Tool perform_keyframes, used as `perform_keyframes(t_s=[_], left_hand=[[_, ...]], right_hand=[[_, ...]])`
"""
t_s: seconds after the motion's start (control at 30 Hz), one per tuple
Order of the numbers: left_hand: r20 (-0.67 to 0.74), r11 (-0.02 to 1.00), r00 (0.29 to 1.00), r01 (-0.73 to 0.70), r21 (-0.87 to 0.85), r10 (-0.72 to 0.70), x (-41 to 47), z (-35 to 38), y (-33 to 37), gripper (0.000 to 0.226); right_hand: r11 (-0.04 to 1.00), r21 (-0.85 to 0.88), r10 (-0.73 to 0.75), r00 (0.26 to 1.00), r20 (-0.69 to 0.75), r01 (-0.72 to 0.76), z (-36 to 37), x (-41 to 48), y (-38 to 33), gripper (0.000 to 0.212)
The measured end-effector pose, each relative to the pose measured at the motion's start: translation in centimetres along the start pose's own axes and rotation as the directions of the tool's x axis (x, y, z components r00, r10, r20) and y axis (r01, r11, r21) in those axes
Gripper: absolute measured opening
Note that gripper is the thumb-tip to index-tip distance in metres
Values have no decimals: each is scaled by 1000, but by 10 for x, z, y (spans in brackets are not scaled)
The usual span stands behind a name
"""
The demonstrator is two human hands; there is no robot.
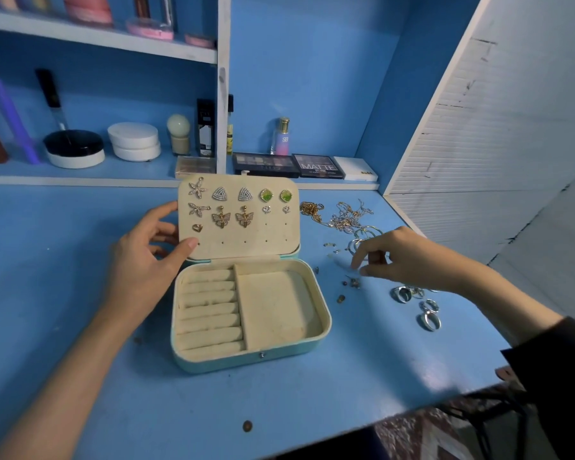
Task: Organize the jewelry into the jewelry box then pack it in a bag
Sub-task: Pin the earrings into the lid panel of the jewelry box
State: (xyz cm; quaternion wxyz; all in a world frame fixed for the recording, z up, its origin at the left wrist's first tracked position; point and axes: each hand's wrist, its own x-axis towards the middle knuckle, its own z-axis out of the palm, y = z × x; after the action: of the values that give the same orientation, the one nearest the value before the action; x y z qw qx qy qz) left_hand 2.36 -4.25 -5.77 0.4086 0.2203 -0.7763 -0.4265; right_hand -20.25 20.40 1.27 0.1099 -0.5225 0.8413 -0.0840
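Observation:
A teal jewelry box [322, 330] with cream lining stands open on the blue desk. Its raised lid [243, 247] carries several pinned earrings: stars, triangles, green stones, butterflies, small hearts. My left hand [146, 260] holds the lid's left edge, thumb on the front, fingers behind. The ring rolls and the right tray in the base hold nothing. My right hand [399, 257] hovers right of the box over small loose earrings [352, 282], fingertips pointing down, apparently holding nothing. Gold chains [342, 215] lie behind it; silver rings [419, 303] lie nearer me.
Makeup palettes [316, 166], a perfume bottle [281, 137], jars and brushes stand on the shelf behind the box. A white slatted panel [478, 144] bounds the desk on the right. The desk's front edge [412, 410] runs diagonally at lower right. A small brown bead [247, 425] lies near it.

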Motion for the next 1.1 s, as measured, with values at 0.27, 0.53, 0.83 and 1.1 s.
perform_keyframes(t_s=[0.27,0.53,0.83,1.1], left_hand=[[12,1000,1000,2,7,-2,1,-2,0,65],[15,1000,1000,0,18,0,1,-2,0,65],[19,1000,1000,3,3,-3,3,-1,-3,62],[31,1000,999,11,23,-12,3,-3,-3,70]], right_hand=[[997,-38,55,989,-136,-61,-7,10,21,11],[996,-46,71,996,-46,-73,-5,21,23,12],[997,-29,81,985,154,-78,-12,9,16,19],[999,18,-31,989,145,28,7,8,0,22]])
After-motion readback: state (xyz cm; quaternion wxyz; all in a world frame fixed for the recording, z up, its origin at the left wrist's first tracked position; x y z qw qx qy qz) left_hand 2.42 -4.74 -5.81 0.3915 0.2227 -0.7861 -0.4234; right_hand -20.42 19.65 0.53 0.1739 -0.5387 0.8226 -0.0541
